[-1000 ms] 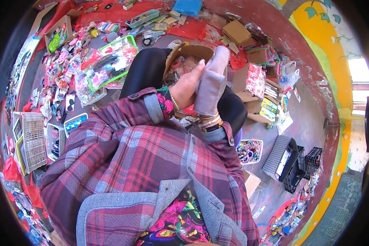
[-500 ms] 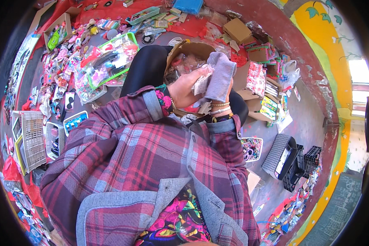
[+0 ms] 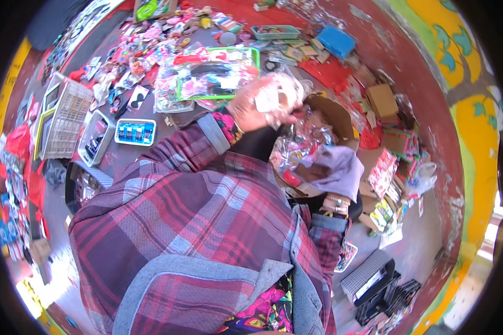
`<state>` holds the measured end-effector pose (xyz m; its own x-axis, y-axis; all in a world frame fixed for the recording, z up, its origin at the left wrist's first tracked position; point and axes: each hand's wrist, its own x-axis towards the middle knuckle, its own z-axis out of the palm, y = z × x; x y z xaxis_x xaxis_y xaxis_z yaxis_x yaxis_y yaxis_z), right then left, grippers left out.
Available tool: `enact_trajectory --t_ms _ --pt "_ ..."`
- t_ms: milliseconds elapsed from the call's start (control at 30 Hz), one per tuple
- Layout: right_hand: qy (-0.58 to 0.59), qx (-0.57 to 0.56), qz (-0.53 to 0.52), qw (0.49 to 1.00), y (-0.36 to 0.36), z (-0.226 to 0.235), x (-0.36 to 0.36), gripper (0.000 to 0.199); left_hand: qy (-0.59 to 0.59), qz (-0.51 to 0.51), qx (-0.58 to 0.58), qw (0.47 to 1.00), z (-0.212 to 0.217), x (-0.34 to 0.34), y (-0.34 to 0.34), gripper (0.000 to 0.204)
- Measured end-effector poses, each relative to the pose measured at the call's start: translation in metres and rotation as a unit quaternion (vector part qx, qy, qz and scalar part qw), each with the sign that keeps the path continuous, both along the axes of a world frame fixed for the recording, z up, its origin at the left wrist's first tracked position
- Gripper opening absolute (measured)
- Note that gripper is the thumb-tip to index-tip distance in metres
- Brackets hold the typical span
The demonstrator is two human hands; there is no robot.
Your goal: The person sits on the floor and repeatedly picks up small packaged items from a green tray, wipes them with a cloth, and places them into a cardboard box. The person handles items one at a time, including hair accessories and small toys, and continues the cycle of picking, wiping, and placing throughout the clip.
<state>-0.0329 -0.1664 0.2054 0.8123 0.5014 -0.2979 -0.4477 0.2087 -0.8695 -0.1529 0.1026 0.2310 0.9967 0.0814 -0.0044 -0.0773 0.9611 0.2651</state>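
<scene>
Where carton [image 3: 334, 109] and tray [image 3: 257, 60] edges part, the left hand [image 3: 248, 107] holds packaging [image 3: 284, 92].

No writing, brand or number can be made out. At 12 o'clock, the packet [image 3: 275, 99] in the left hand [image 3: 246, 111] is too blurred and glary to read. Any print is likewise too small or soft on the pink-and-white packs [image 3: 383, 166] at 3 o'clock, the yellow-green packs [image 3: 382, 214] toward 4, the blue packs [image 3: 135, 133] between 9 and 10, and the white card [image 3: 138, 97] bearing dark shapes at 10.
</scene>
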Motion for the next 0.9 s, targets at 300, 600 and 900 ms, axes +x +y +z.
enact_trajectory --t_ms 300,600,900 --pt "0.134 -0.039 -0.07 0.988 -0.023 -0.068 0.014 0.031 0.328 0.419 0.578 0.619 -0.095 -0.02 0.158 0.053" --pt "0.201 -0.057 -0.06 0.976 -0.001 -0.054 0.012 0.035 0.452 0.232 0.807 0.302 -0.159 0.057 0.182 0.069" --pt "0.255 -0.081 -0.109 0.957 0.006 -0.062 0.019 0.036 0.47 0.063 0.847 0.242 -0.193 0.094 0.187 0.072"
